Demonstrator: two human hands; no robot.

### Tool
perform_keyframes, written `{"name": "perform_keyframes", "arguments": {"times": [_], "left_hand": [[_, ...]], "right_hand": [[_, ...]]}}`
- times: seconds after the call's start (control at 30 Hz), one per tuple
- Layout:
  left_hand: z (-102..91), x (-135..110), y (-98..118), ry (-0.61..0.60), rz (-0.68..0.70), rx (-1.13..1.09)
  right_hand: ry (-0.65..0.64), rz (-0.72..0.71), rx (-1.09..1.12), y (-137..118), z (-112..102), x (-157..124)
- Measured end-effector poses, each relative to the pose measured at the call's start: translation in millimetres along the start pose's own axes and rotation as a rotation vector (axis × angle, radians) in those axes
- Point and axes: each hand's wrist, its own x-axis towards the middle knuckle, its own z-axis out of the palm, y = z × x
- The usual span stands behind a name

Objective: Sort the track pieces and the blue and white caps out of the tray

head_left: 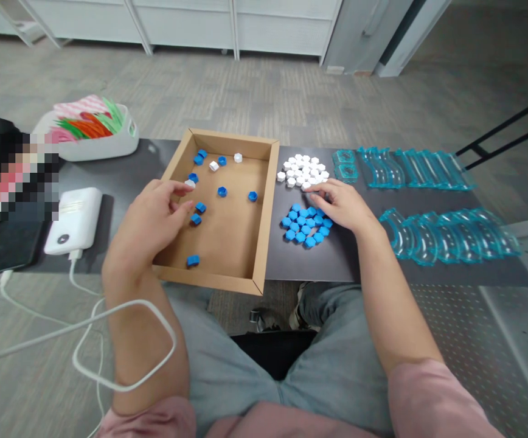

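My left hand [148,222] reaches over the left wall of a cardboard tray [267,219]. Its thumb and forefinger are apart, the fingertips beside a small white hexagonal piece [190,184]. Several blue hexagonal pieces [222,191] and a few white ones lie scattered in the tray. To the right of the tray, my right hand [337,204] has its fingers stretched out, a little apart. Its fingertips are at the near edge of a cluster of white hexagonal pieces [303,167]. Just below them sits a cluster of blue hexagonal pieces [306,224], partly beside the right thumb.
Clear teal plastic parts form rows [449,237] at the right of the dark table [337,261]. On the left are a white bin [109,146] of colourful items, a white power bank [75,219] and a phone [15,246]. A white cable [122,388] loops across my left forearm.
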Motion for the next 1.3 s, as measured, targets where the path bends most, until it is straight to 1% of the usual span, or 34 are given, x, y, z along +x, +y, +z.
{"name": "perform_keyframes", "arguments": {"times": [0.13,0.2,0.27,0.33,0.4,0.47,0.53,0.6,0.7,0.8,0.9,0.97,1.03,1.1,1.17,1.23,1.3], "left_hand": [[15.6,1.5,-0.7,-0.071,0.013,0.121],[25.2,3.1,-0.2,-0.094,-0.006,0.183],[32.4,4.9,-1.0,-0.099,-0.039,0.212],[36.1,6.8,-3.7,-0.089,-0.044,0.199],[36.3,8.7,-6.7,-0.075,-0.012,0.144],[33.6,9.7,-7.2,-0.065,0.042,0.038],[28.5,8.9,-2.7,-0.055,0.108,-0.118],[22.1,5.6,6.9,-0.040,0.170,-0.278],[14.2,-2.5,27.0,0.001,0.233,-0.438],[13.1,-9.4,47.4,0.070,0.315,-0.506],[18.7,-13.1,64.5,0.125,0.470,-0.525],[24.1,-14.5,73.7,0.142,0.579,-0.527],[29.7,-15.6,81.1,0.152,0.648,-0.507],[35.1,-16.6,87.0,0.159,0.683,-0.473],[39.5,-17.4,91.8,0.172,0.705,-0.445],[41.6,-18.1,95.0,0.190,0.711,-0.428],[40.0,-18.1,94.2,0.194,0.684,-0.414]], "right_hand": [[0.024,-0.040,0.029,2.6,1.1,0.3],[0.034,-0.048,0.037,1.8,0.7,0.5],[0.046,-0.047,0.046,0.2,-0.2,0.5],[0.057,-0.042,0.055,-1.4,-1.3,0.5],[0.067,-0.040,0.065,-2.2,-2.4,0.6],[0.082,-0.039,0.071,-2.7,-3.8,0.8],[0.105,-0.041,0.079,-3.8,-6.2,1.1],[0.135,-0.055,0.094,-7.7,-10.3,1.2],[0.185,-0.108,0.151,-23.1,-19.3,0.0],[0.203,-0.174,0.256,-51.5,-28.8,-4.1],[0.154,-0.216,0.396,-85.9,-33.7,-10.1],[0.095,-0.231,0.491,-106.4,-33.3,-14.4],[0.034,-0.239,0.565,-122.5,-30.7,-18.4],[-0.009,-0.241,0.609,-134.1,-27.2,-22.1],[-0.014,-0.227,0.621,-141.6,-24.6,-25.1],[0.001,-0.202,0.609,-144.9,-24.3,-26.6],[0.024,-0.179,0.588,-142.4,-27.2,-26.0]]}}
